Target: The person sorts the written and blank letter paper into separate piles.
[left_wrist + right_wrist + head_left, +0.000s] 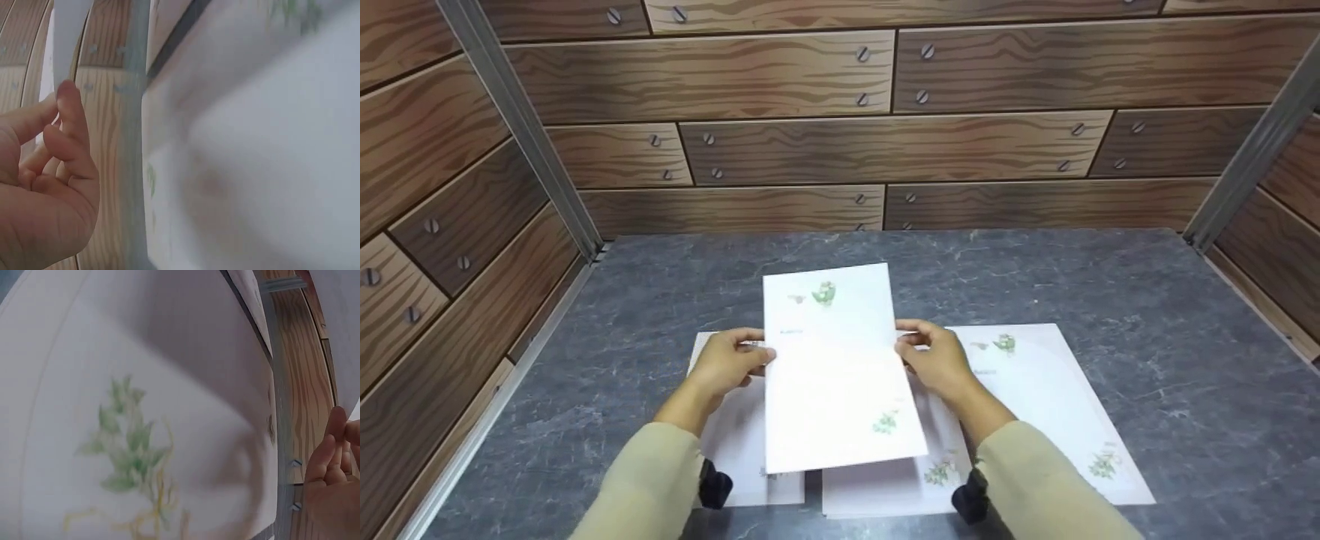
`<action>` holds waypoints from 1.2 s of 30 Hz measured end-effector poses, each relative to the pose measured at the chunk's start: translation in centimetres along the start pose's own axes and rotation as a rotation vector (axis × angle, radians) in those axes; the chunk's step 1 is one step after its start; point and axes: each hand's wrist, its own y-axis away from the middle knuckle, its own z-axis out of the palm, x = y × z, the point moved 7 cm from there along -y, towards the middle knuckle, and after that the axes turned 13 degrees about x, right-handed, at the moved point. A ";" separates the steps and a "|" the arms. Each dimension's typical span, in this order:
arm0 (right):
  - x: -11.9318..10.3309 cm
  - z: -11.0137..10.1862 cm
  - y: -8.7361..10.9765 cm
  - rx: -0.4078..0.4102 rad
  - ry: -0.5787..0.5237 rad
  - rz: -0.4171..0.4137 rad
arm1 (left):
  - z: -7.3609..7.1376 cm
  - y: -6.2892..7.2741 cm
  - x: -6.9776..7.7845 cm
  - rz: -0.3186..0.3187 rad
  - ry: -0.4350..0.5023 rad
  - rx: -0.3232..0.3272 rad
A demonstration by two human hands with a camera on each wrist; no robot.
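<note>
Both hands hold up one white sheet of paper [832, 375] with small green plant prints at its top and lower right corner. The left hand [727, 361] pinches its left edge between thumb and fingers; the right hand [937, 356] pinches the right edge. Raised above the table, the sheet partly covers the papers below. In the left wrist view the left hand [50, 174] grips the edge of the sheet [67, 39]. The right wrist view shows the right hand [334, 467] pinching the sheet [343, 332] at the frame's edge.
On the grey marbled table [645, 285] lie more printed sheets: a left paper [735, 457], a middle paper [885, 491] and a right paper [1050, 405]. Wood-patterned walls [780, 150] stand at the back and sides, with metal posts [521, 120] at the corners.
</note>
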 end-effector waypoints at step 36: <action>6.8 -17.3 -2.4 -0.030 0.289 -0.062 | 17.5 5.9 5.7 0.129 0.060 -0.032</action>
